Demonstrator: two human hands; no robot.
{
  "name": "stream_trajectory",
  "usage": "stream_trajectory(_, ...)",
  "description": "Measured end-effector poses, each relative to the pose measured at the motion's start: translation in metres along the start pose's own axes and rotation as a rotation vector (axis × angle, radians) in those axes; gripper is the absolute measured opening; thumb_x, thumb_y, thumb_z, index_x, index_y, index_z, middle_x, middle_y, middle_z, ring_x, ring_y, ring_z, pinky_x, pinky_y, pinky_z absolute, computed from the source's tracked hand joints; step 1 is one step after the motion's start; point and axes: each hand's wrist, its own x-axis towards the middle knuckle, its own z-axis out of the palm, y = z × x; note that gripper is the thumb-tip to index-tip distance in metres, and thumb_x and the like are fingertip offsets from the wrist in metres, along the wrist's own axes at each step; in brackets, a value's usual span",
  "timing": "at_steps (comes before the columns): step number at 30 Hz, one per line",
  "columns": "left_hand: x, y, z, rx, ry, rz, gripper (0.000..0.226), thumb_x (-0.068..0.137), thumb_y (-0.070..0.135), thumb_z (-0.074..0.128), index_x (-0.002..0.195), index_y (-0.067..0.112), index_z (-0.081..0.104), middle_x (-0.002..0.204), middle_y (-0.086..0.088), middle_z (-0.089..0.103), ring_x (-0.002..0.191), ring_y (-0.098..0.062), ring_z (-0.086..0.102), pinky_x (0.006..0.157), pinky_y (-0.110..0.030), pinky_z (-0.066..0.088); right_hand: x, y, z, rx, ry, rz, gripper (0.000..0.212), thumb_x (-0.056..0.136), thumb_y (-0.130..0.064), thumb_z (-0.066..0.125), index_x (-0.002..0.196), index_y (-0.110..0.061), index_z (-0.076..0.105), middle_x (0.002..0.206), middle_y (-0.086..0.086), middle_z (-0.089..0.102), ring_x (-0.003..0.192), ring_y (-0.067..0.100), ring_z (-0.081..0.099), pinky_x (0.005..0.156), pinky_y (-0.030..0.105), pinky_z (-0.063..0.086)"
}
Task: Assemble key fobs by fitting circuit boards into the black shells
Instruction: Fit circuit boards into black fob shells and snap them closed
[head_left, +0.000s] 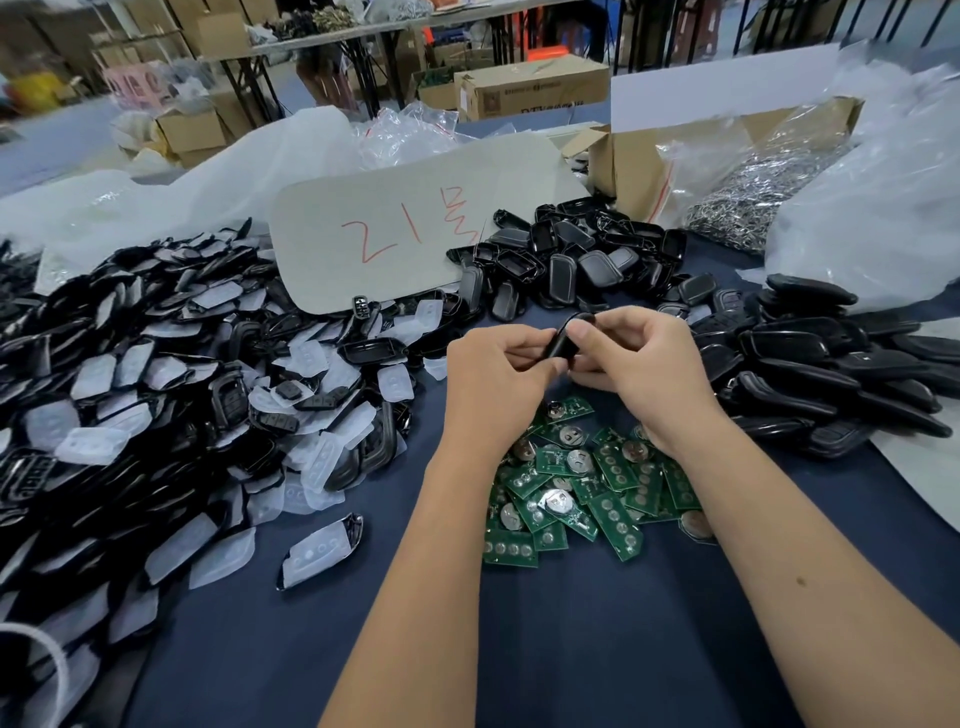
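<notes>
Both hands, left (493, 374) and right (636, 364), pinch one glossy black plastic key-fob shell (563, 340) above the heap of green circuit boards (582, 483) on the blue-covered desk (571, 649). Judged light, rigid, slick; hold by its edges. Boards look thin: grip by rims, avoid components.

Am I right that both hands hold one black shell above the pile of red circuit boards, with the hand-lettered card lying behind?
Not quite: the circuit boards are green, not red, as the head view shows. The rest stands: the left hand and right hand together hold one black shell above that pile, and the hand-lettered card lies behind.
</notes>
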Motion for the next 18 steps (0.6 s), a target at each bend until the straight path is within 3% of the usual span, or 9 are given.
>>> stream_trajectory(2,0.0011,-0.0012,-0.0020,-0.013,-0.006,-0.007,0.025,0.082,0.004,0.083,0.104,0.016,0.083,0.088,0.007,0.079,0.081,-0.005,0.073,0.081,-0.021,0.059,0.0006,-0.0011,-0.0049,-0.009,-0.082,-0.014,0.017,0.096,-0.024,0.075,0.112,-0.022,0.075,0.093,0.010,0.076,0.081,0.025,0.077,0.070,0.042,0.065)
stream_trajectory(4,0.0022,-0.0022,-0.0036,-0.032,-0.029,-0.013,0.024,0.082,0.003,0.083,0.103,0.015,0.083,0.087,0.006,0.079,0.081,-0.006,0.074,0.081,-0.022,0.060,0.0004,-0.0019,-0.0084,-0.059,-0.146,-0.057,0.024,0.100,-0.020,0.070,0.121,-0.031,0.075,0.099,0.011,0.073,0.077,0.022,0.073,0.060,0.035,0.062)
stream_trajectory(7,0.0018,-0.0020,-0.0047,-0.063,-0.084,-0.010,0.023,0.082,0.000,0.082,0.101,0.013,0.083,0.085,0.004,0.079,0.078,-0.006,0.074,0.079,-0.022,0.061,0.0000,-0.0024,-0.0102,-0.090,-0.176,-0.125,0.023,0.100,-0.012,0.069,0.112,-0.028,0.080,0.096,0.010,0.075,0.065,0.021,0.065,0.054,0.027,0.054)
stream_trajectory(12,0.0025,-0.0040,-0.0049,-0.161,-0.070,-0.054,0.020,0.082,0.001,0.084,0.097,0.013,0.082,0.087,-0.002,0.080,0.082,-0.012,0.075,0.084,-0.032,0.063,-0.0006,-0.0023,-0.0110,-0.003,-0.184,-0.105,0.017,0.100,-0.004,0.065,0.106,-0.013,0.078,0.089,0.008,0.075,0.066,0.019,0.063,0.062,0.026,0.057)
stream_trajectory(18,0.0057,-0.0106,-0.0061,-0.185,-0.052,-0.103,0.020,0.077,0.002,0.088,0.089,0.016,0.082,0.082,-0.003,0.079,0.074,-0.010,0.069,0.077,-0.029,0.059,-0.0022,-0.0040,-0.0119,0.094,-0.250,-0.070,0.017,0.100,0.003,0.060,0.110,-0.003,0.073,0.104,0.017,0.074,0.083,0.025,0.065,0.079,0.030,0.060)
